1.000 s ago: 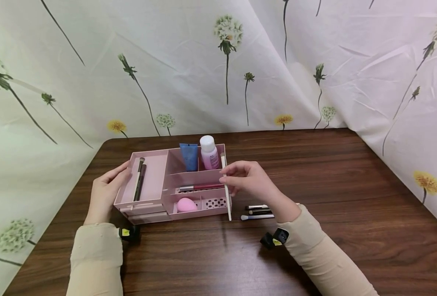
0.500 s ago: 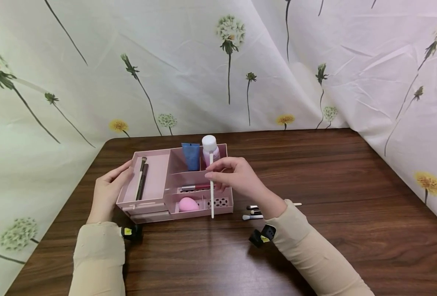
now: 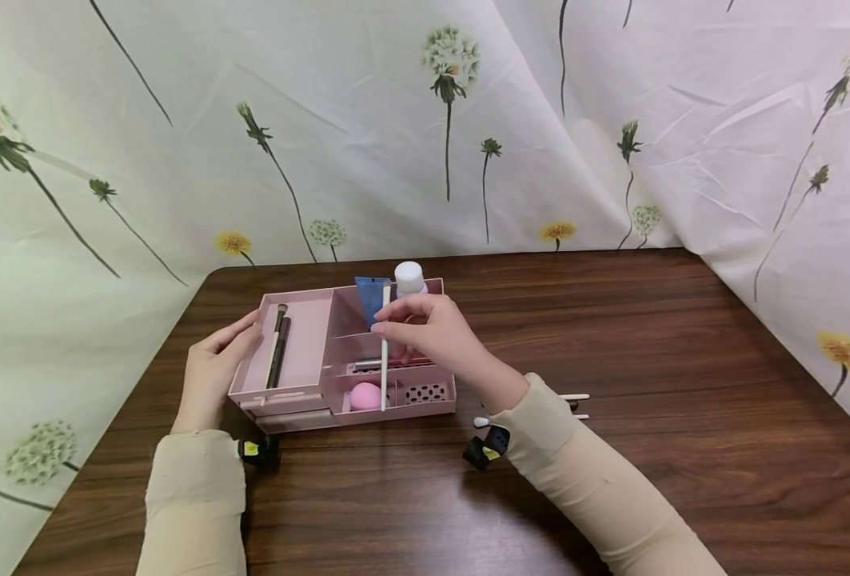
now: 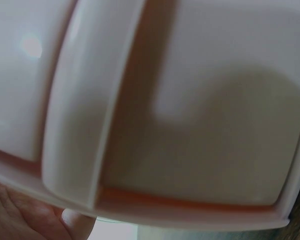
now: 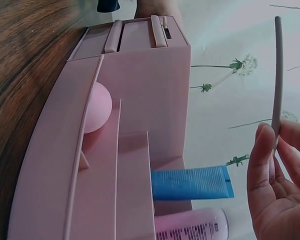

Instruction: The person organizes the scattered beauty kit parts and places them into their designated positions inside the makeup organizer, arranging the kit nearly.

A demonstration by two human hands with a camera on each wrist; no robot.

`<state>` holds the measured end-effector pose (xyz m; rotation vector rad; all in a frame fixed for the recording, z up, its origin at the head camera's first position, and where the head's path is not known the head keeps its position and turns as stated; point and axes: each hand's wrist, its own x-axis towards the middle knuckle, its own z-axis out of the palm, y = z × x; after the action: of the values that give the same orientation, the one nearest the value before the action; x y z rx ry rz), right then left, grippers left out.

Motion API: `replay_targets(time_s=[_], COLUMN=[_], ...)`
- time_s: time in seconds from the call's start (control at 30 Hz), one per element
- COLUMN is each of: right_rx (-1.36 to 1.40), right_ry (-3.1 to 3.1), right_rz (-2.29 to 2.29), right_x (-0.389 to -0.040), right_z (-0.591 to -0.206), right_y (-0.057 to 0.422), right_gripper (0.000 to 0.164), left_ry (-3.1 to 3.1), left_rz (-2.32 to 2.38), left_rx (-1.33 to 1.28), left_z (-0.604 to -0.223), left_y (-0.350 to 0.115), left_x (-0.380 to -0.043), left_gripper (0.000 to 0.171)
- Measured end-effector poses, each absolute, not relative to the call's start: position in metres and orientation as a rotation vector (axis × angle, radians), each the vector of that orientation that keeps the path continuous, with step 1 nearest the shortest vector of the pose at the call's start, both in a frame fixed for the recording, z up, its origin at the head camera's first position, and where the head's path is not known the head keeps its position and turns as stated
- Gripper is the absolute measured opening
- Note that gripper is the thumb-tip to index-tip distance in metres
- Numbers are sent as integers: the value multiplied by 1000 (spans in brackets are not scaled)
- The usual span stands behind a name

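My right hand [image 3: 435,332] pinches a slim makeup brush [image 3: 385,368] by its pale handle, above the right half of a pink makeup organizer [image 3: 305,336]. In the right wrist view the brush handle [image 5: 278,75] stands up from between thumb and fingers. At the organizer's left side, my left hand [image 3: 209,376] grips the wall near the rim. Two dark brushes [image 3: 278,352] lie in the organizer's top left tray. A pink makeup sponge [image 3: 365,396] sits in a front compartment, and a red-and-silver stick [image 3: 374,363] lies behind it. My right hand partly hides the compartments.
A blue tube [image 3: 369,298] and a white-capped pink bottle [image 3: 409,278] stand in the organizer's back compartments. More brushes [image 3: 576,397] lie on the dark wooden table [image 3: 612,336] to the right, partly under my right forearm. A flowered cloth [image 3: 367,144] hangs behind.
My right hand has carried the brush left, from the organizer's right edge to in front of the tube and over the sponge's compartment. My left hand stays at the organizer's side.
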<state>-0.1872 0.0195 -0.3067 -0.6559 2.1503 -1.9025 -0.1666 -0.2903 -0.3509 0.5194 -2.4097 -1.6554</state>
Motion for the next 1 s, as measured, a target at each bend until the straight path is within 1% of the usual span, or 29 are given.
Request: replay_targets(time_s=[0.43,0.63,0.87,1.0], right_rx=[-639,-634,-640,-614], right_ry=[2133,2087,2183,2212], right_rz=[-1857,-1849,-1760,-1736], right_x=[-201,-209,-215,-218], right_z=[-295,-293,-294,-296], right_y=[-12,-28,-47,-56], right_gripper=[19,18,17,14], left_ry=[-2389,-2381,-2380,-2375], left_rz=[-1658,-1654,-1649,-1656], left_rx=[511,499,486,477], left_z=[-351,-350,-350,-350], left_y=[-290,-290,-290,-290], left_x=[-166,-166,-165,-165], left_gripper=[52,52,52,52])
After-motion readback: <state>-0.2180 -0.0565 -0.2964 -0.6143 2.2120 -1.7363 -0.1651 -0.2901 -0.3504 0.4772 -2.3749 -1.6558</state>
